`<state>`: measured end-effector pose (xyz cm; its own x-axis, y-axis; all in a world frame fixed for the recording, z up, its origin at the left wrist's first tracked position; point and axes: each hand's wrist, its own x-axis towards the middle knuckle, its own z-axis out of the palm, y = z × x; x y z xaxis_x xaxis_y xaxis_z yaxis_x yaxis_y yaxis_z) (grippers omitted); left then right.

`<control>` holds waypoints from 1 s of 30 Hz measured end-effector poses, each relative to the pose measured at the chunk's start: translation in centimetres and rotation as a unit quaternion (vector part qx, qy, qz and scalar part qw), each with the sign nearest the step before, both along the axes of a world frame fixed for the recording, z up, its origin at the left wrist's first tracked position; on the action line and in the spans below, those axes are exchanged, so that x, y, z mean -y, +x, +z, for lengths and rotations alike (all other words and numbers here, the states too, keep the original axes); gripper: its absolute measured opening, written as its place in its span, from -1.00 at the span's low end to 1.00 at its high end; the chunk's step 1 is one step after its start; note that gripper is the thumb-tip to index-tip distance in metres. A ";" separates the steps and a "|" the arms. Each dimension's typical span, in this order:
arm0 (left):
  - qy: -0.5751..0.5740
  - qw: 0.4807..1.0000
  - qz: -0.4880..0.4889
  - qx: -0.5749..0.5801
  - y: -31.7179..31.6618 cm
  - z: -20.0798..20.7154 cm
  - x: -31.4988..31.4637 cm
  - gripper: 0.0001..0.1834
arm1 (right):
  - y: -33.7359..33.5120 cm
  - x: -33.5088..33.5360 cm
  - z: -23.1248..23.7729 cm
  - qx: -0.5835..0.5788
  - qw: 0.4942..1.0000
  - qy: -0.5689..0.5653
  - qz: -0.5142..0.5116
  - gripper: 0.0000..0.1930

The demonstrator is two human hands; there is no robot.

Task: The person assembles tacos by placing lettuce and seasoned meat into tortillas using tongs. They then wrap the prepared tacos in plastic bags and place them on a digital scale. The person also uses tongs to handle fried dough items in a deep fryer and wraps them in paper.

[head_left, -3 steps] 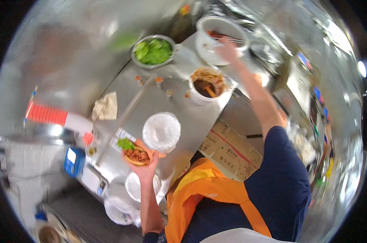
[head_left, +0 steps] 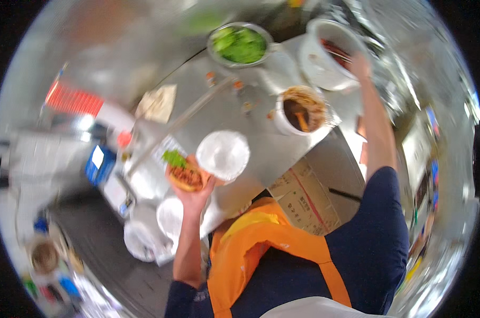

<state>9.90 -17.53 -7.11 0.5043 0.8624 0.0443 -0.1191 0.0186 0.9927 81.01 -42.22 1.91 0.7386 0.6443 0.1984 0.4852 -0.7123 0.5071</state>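
My left hand point(head_left: 195, 197) is closed around a split bun point(head_left: 186, 177) stuffed with chopped brown meat, with a green lettuce leaf point(head_left: 174, 157) sticking out at its far end. Beside it on the metal table is a round white bowl or lid point(head_left: 223, 155) that looks wrapped in plastic. My right arm reaches to the far right, where my right hand point(head_left: 360, 67) grips what look like thin metal tongs point(head_left: 339, 53). Their tips are inside a large white tub point(head_left: 324, 76) with dark red-brown food in it. Blur hides the fingers' detail.
A white bucket of brown sauce point(head_left: 287, 127) with an orange-handled tool stands at the table's right edge. Behind are a steel bowl of lettuce point(head_left: 212, 57) and several small orange-capped jars point(head_left: 211, 79). A beige cloth point(head_left: 158, 103) lies left; a cardboard box point(head_left: 303, 204) sits below.
The whole view has swung, so the table and its things appear shifted. My right hand sits further toward the tub's right rim. The bun stays in my left hand.
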 end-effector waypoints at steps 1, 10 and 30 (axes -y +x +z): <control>0.040 0.997 0.039 -0.043 -0.6 0.9 -0.9 0.28 | -1.8 -3.5 -2.8 -0.051 0.998 -0.009 -0.039 -0.61; 0.074 0.991 0.083 -0.073 -2.5 7.7 -4.9 0.13 | -2.8 2.4 -2.3 -0.190 0.970 0.058 -0.141 -0.23; 0.262 0.948 0.062 -0.168 -31.0 2.2 -27.2 0.11 | -81.9 -31.6 -0.4 -0.325 0.830 0.206 0.405 -0.50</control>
<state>-21.07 9.71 -4.96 0.4623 0.8197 0.3380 0.2365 -0.4814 0.8440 -0.93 -10.58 1.54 0.1346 0.9577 0.2545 0.9648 -0.0681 -0.2541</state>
